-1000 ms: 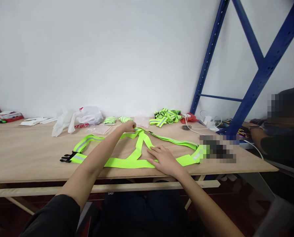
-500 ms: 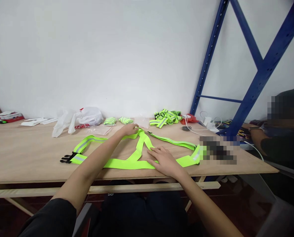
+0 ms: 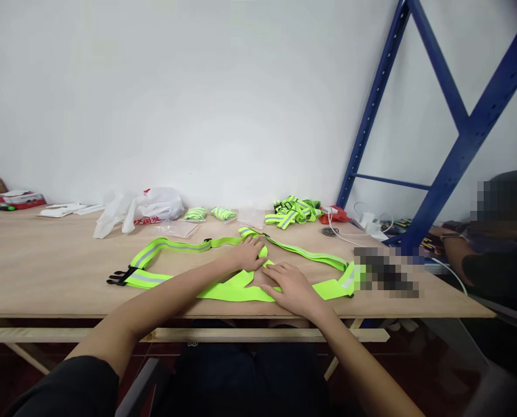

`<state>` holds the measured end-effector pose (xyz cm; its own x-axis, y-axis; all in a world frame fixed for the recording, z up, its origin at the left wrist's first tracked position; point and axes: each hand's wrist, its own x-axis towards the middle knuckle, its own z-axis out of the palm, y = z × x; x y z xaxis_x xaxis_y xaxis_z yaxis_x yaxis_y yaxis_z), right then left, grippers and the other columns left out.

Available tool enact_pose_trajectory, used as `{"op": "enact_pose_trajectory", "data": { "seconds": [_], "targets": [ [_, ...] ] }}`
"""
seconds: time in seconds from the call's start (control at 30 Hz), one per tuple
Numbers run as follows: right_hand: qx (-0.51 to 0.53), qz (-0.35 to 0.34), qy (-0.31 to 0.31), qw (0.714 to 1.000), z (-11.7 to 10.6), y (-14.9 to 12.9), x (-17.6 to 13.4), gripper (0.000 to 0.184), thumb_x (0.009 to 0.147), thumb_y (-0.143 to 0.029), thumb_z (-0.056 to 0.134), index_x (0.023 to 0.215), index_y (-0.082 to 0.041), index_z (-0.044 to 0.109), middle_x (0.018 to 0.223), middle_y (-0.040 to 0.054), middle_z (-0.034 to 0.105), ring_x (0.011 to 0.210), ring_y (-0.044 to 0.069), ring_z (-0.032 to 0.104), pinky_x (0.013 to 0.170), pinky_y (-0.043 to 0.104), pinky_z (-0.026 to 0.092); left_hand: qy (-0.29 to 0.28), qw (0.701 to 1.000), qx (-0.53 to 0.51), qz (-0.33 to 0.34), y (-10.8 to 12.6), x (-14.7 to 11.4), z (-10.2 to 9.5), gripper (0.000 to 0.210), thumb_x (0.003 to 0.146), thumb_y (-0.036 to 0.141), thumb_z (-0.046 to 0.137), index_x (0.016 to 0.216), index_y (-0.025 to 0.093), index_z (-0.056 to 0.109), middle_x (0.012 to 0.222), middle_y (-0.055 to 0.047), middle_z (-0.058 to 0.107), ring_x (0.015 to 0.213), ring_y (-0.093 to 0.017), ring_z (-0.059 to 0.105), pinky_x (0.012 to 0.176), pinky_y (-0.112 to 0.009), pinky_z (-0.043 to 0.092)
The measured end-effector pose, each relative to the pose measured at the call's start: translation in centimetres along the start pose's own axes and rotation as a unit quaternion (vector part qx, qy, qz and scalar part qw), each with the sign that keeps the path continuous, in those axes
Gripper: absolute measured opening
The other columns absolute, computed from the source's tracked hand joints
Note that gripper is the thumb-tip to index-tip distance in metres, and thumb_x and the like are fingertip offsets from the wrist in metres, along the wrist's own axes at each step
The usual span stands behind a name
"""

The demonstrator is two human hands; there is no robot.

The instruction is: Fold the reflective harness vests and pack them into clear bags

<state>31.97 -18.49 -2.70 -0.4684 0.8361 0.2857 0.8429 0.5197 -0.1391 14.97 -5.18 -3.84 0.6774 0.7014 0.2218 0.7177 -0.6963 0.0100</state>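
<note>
A neon-yellow reflective harness vest (image 3: 236,293) of elastic straps with grey stripes is spread on the wooden table in front of me. Black buckle prongs (image 3: 120,277) stick out at its left end. My left hand (image 3: 247,253) rests palm down over the centre straps, fingers a little bent and apart, hiding the strap beneath. Just right of it, my right hand (image 3: 291,288) lies on the lower band with its fingers spread and the thumb apart. The hands nearly meet at the middle.
Behind the vest lie a white plastic bag (image 3: 158,204), two bagged folded vests (image 3: 195,214) and a loose pile of vests (image 3: 295,211). White cables (image 3: 341,233) run beside a blue metal rack (image 3: 441,185). Another person's arm (image 3: 456,255) is at far right.
My left hand has moved from the vest's far top edge towards me, down onto the centre straps. The strap there now looks bent beside its fingers. My right hand stays nearly in place.
</note>
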Motion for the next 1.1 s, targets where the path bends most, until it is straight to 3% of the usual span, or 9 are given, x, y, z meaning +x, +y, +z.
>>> {"op": "enact_pose_trajectory", "data": {
  "seconds": [0.13, 0.27, 0.4, 0.5, 0.6, 0.77, 0.93, 1.1],
  "targets": [
    [0.006, -0.004, -0.021, 1.0, -1.5, 1.1, 1.2, 0.038, 0.098, -0.045, 0.048, 0.121, -0.024, 0.071, 0.117, 0.0086, 0.073, 0.106, 0.028, 0.065, 0.091, 0.036, 0.045, -0.043, 0.998, -0.029, -0.027, -0.5, 0.1, 1.2, 0.057, 0.096, 0.06, 0.037, 0.132, 0.018, 0.051, 0.157, -0.018, 0.036, 0.141, -0.04, 0.037, 0.112, -0.06, 0.031],
    [-0.017, 0.042, -0.005, 0.999, -2.4, 3.7, 6.0, 0.037, 0.1, -0.038, 0.042, 0.123, -0.03, 0.07, 0.116, 0.0044, 0.074, 0.098, 0.026, 0.066, 0.083, 0.031, 0.044, -0.045, 0.997, -0.056, -0.009, -0.5, 0.2, 0.9, 0.065, 0.095, 0.065, 0.035, 0.136, 0.016, 0.046, 0.154, -0.022, 0.038, 0.143, -0.039, 0.035, 0.112, -0.063, 0.028],
    [-0.096, 0.072, -0.002, 0.993, -1.0, 6.3, 11.6, 0.037, 0.096, -0.023, 0.045, 0.126, -0.021, 0.066, 0.125, 0.0109, 0.068, 0.112, 0.026, 0.06, 0.089, 0.031, 0.042, -0.049, 0.997, -0.054, 0.0, -0.2, -0.1, 0.0, 0.065, 0.093, 0.066, 0.038, 0.131, 0.016, 0.051, 0.14, -0.022, 0.054, 0.132, -0.038, 0.048, 0.109, -0.06, 0.033],
    [-0.109, 0.092, 0.003, 0.99, 0.6, 7.6, 13.9, 0.04, 0.093, -0.018, 0.048, 0.131, -0.018, 0.061, 0.132, 0.0137, 0.062, 0.117, 0.027, 0.056, 0.091, 0.032, 0.043, -0.018, 0.998, -0.064, 0.007, -0.2, -0.3, -0.6, 0.062, 0.096, 0.065, 0.029, 0.121, 0.017, 0.059, 0.127, -0.019, 0.064, 0.119, -0.035, 0.059, 0.102, -0.052, 0.041],
    [-0.11, 0.121, 0.017, 0.986, 1.8, 8.4, 14.4, 0.041, 0.095, -0.02, 0.046, 0.134, -0.019, 0.058, 0.134, 0.0147, 0.058, 0.117, 0.027, 0.055, 0.09, 0.034, 0.044, 0.021, 0.997, -0.077, -0.009, -0.3, -0.3, -0.8, 0.06, 0.103, 0.051, 0.017, 0.103, 0.018, 0.066, 0.106, -0.014, 0.072, 0.098, -0.028, 0.067, 0.089, -0.041, 0.049],
    [-0.085, 0.155, 0.024, 0.984, 2.7, 9.8, 13.8, 0.036, 0.097, -0.025, 0.043, 0.126, -0.02, 0.063, 0.129, 0.0127, 0.061, 0.116, 0.026, 0.056, 0.088, 0.033, 0.043, 0.04, 0.997, -0.053, -0.047, -0.2, 0.0, -0.6, 0.039, 0.1, 0.034, 0.033, 0.099, 0.016, 0.067, 0.102, -0.015, 0.071, 0.092, -0.028, 0.068, 0.079, -0.039, 0.051],
    [-0.046, 0.199, 0.034, 0.978, 2.8, 11.0, 13.3, 0.026, 0.093, -0.025, 0.05, 0.111, -0.02, 0.069, 0.118, 0.0101, 0.069, 0.107, 0.026, 0.06, 0.082, 0.032, 0.043, 0.031, 0.999, -0.028, -0.031, 0.3, -0.2, -0.4, 0.035, 0.095, 0.035, 0.042, 0.092, 0.015, 0.07, 0.101, -0.018, 0.069, 0.099, -0.032, 0.065, 0.088, -0.045, 0.049],
    [0.001, 0.234, 0.084, 0.969, 2.2, 11.8, 13.3, 0.029, 0.098, -0.025, 0.042, 0.11, -0.019, 0.067, 0.11, 0.0121, 0.072, 0.099, 0.026, 0.063, 0.08, 0.032, 0.041, 0.024, 0.999, -0.019, -0.019, 0.3, -0.4, -0.4, 0.041, 0.097, 0.044, 0.037, 0.104, 0.015, 0.065, 0.113, -0.017, 0.067, 0.11, -0.032, 0.06, 0.098, -0.049, 0.044]
  ]
}}
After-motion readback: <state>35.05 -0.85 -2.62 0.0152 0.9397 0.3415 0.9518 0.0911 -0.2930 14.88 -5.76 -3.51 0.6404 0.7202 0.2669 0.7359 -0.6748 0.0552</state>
